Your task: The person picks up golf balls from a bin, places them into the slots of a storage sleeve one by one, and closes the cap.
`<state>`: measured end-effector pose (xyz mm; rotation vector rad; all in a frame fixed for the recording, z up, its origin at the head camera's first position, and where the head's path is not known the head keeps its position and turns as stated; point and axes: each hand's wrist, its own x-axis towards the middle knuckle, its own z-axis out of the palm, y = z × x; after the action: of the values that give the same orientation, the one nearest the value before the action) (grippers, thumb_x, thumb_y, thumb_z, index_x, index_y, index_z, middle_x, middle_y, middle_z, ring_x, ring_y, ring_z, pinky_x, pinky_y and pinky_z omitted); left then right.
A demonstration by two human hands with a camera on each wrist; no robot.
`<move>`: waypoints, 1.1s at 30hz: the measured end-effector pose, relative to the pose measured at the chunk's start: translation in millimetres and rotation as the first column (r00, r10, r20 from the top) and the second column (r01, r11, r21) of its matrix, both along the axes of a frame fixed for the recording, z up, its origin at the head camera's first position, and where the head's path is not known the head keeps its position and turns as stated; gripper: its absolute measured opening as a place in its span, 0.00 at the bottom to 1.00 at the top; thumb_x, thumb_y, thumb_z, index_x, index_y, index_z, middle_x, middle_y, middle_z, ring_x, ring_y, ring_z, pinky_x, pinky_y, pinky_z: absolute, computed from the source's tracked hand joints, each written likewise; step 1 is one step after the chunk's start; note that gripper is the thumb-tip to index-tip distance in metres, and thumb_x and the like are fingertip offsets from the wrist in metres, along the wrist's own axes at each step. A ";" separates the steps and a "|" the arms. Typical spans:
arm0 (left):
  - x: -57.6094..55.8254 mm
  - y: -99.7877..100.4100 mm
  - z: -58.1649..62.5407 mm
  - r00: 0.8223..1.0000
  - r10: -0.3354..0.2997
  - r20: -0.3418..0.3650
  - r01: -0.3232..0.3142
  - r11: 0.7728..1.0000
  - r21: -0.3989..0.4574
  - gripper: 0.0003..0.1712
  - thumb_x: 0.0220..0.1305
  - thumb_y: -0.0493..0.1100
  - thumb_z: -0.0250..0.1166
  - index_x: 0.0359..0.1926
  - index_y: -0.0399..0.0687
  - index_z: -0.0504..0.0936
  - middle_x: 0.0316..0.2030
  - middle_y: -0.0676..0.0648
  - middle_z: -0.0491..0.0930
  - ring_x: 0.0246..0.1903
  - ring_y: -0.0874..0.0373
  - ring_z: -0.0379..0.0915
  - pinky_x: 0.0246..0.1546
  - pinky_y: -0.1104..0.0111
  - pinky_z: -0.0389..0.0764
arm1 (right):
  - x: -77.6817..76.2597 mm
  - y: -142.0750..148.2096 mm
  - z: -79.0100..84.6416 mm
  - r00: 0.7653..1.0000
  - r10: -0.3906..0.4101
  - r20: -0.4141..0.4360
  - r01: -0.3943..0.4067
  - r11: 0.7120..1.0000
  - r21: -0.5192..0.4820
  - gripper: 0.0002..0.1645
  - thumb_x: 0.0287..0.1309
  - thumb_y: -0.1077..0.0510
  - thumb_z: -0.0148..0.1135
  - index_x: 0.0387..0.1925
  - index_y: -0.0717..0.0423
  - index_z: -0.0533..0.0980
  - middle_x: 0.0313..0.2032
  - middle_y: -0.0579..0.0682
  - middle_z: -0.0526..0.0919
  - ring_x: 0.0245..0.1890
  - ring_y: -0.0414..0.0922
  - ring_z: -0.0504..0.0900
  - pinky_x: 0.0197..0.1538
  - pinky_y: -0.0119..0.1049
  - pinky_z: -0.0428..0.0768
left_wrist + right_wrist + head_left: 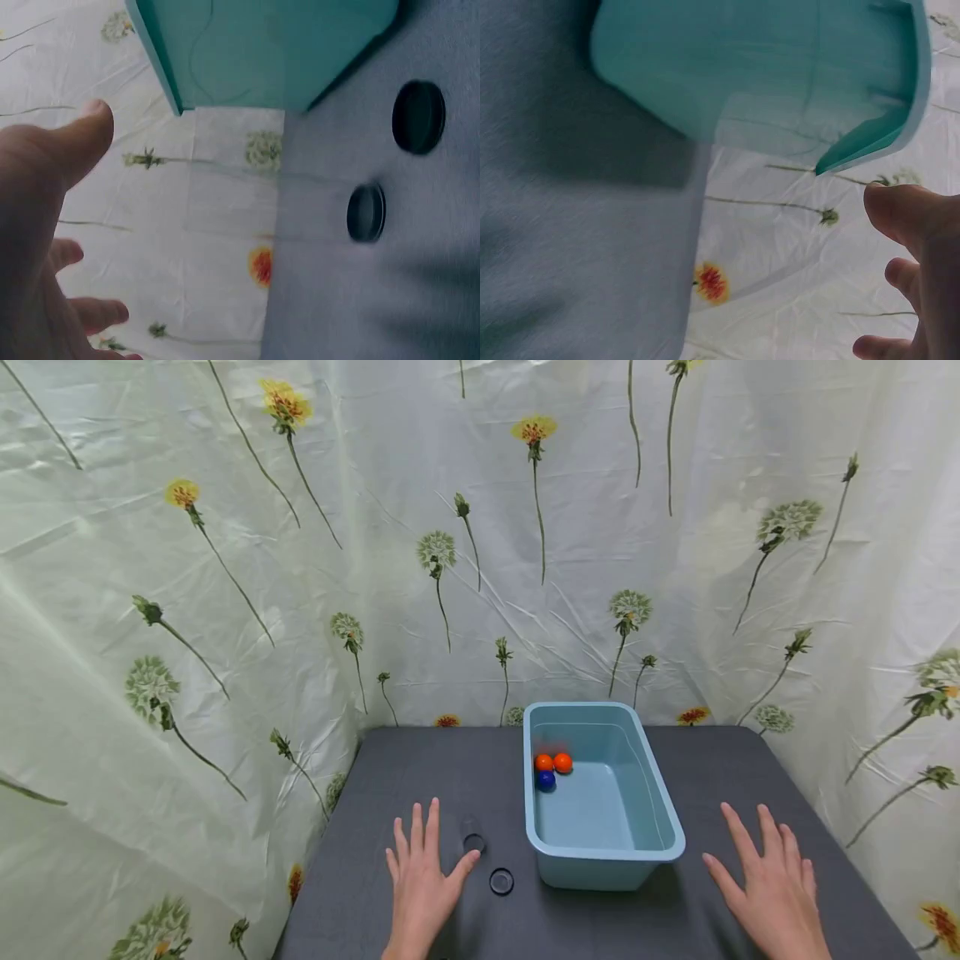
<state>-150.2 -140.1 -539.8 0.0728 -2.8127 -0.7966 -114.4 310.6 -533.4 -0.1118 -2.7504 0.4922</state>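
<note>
My left hand (424, 881) hovers over the left part of the table, fingers spread and holding nothing. Just beyond its thumb stands a clear cylindrical container (471, 827) with a black end at the table; the left wrist view shows its see-through wall (232, 199). A round black lid (502, 882) lies on the table, closer to me and a little right of the container. To the right of the light-blue bin (600, 854) is my right hand (776, 893), its fingers apart and nothing in them. Inside the bin, two orange balls (562, 763) and a dark blue ball (546, 781) sit at the left wall.
The dark grey table (435, 760) reaches back to a white curtain (480, 610) printed with dandelions. More of this curtain hangs along the left and right sides. The bin stands right of the table's middle, between the two hands.
</note>
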 end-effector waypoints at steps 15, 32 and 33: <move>-44.2 22.6 -44.2 0.992 0.053 -0.115 0.030 0.783 0.621 0.53 0.56 0.62 0.74 0.77 0.57 0.58 0.69 0.39 0.68 0.69 0.41 0.62 0.61 0.40 0.67 | -35.8 -35.2 58.8 0.951 0.256 -0.175 -0.272 0.960 -0.073 0.48 0.59 0.49 0.73 0.77 0.40 0.60 0.70 0.66 0.62 0.62 0.71 0.65 0.42 0.73 0.69; -65.0 19.2 -72.2 0.981 -0.020 -0.190 0.151 0.696 0.702 0.37 0.56 0.49 0.78 0.66 0.55 0.74 0.61 0.39 0.76 0.62 0.45 0.72 0.61 0.48 0.71 | -111.0 -75.0 95.9 0.852 0.523 -0.018 -0.522 0.847 -0.098 0.38 0.66 0.45 0.66 0.73 0.47 0.65 0.67 0.59 0.68 0.62 0.61 0.71 0.52 0.63 0.76; -65.9 19.7 -73.2 0.981 -0.022 -0.192 0.154 0.692 0.706 0.35 0.56 0.48 0.78 0.64 0.56 0.76 0.59 0.38 0.77 0.60 0.46 0.74 0.61 0.48 0.72 | -116.1 -78.0 97.9 0.848 0.530 0.002 -0.527 0.843 -0.108 0.38 0.66 0.45 0.65 0.73 0.47 0.65 0.67 0.59 0.68 0.62 0.61 0.72 0.53 0.63 0.76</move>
<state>-216.1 -120.4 -613.1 -0.0108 -2.1811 -1.7969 -230.6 232.6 -435.4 0.6430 -2.7633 0.7784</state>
